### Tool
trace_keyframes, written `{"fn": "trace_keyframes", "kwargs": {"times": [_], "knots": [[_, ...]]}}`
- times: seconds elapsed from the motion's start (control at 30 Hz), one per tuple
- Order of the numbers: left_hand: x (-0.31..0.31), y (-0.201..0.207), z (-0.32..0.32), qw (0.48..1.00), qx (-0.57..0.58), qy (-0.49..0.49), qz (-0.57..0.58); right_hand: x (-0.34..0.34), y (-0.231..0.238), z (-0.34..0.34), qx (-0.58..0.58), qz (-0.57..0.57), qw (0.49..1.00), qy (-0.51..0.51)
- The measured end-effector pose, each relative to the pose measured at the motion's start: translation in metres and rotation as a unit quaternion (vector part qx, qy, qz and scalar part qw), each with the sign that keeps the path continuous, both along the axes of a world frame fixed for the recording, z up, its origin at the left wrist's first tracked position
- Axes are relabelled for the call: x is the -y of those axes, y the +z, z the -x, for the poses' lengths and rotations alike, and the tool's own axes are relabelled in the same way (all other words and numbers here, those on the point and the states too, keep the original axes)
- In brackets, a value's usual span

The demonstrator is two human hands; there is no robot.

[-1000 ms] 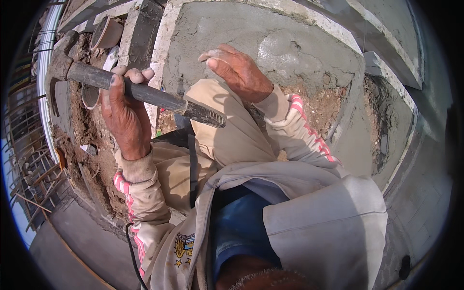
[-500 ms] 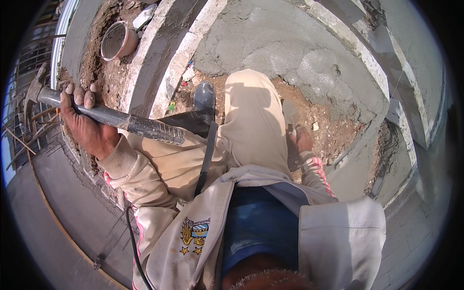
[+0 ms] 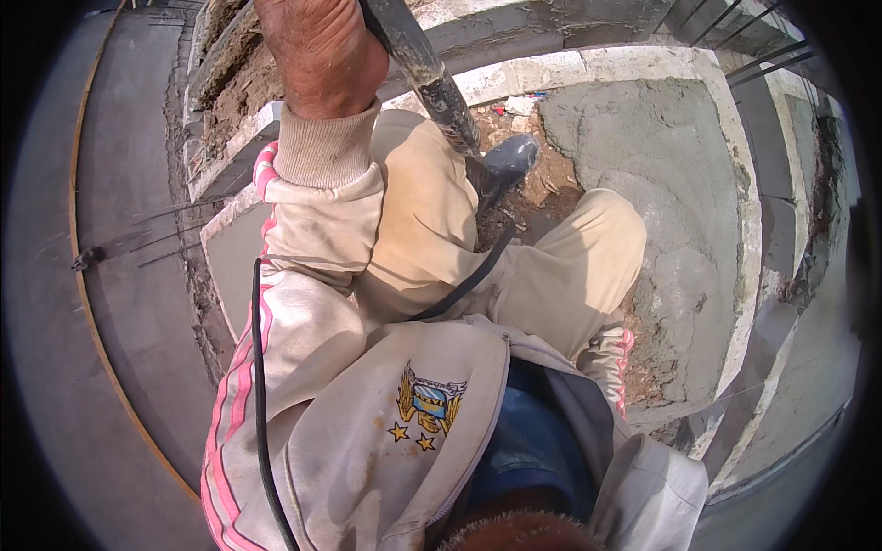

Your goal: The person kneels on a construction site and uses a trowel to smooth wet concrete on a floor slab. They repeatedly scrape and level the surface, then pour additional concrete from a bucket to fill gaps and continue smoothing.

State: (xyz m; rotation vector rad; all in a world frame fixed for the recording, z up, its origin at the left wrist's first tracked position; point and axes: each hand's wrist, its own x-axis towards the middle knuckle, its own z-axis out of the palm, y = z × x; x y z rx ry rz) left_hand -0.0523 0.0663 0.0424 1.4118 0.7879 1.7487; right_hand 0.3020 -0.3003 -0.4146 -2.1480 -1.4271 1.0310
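My left hand [image 3: 326, 50] is raised at the upper edge of the picture, its fingers cut off by that edge. It grips a hammer [image 3: 424, 78], whose dark, mortar-smeared handle slants down over my left thigh. The hammer's head lies outside the picture. Of my right arm only the cream sleeve [image 3: 610, 367] with its pink stripes shows, beside my right knee; the hand itself is hidden. Wet grey mortar [image 3: 680, 211] spreads over the soil to the right of my knee, bordered by a pale concrete edge [image 3: 749, 275].
A dark rubber boot [image 3: 511, 158] stands on loose soil with small scraps near it. Dark rods [image 3: 767, 62] stick out at the far right. On the left, a long orange-brown strip [image 3: 83, 303] runs along a grey concrete slab [image 3: 138, 275]. A black cord [image 3: 260, 395] hangs along my left sleeve.
My view has swung to the left. My left hand and the hammer now sit at the upper edge, with the hammer's head out of sight. My right hand, visible before, has gone behind my knee.
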Motion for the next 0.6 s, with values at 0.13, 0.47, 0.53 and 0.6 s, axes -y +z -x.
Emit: {"fn": "trace_keyframes", "kwargs": {"times": [0.13, 0.47, 0.53, 0.6], "knots": [[0.002, 0.008, 0.090, 0.986, -0.125, 0.072, -0.077, -0.054, -0.022, -0.033, -0.045, -0.002, 0.997, 0.059], [0.203, -0.295, 0.195, 0.827, -0.297, 0.263, 0.399, -0.085, 0.001, -0.077, -0.216, 0.127, 0.952, -0.178], [0.258, -0.391, 0.187, 0.794, -0.319, 0.222, 0.468, -0.092, 0.010, -0.080, -0.151, 0.130, 0.974, -0.109], [0.287, -0.436, 0.197, 0.690, -0.373, 0.204, 0.585, -0.102, 0.014, -0.078, -0.079, 0.126, 0.989, -0.015]]}}
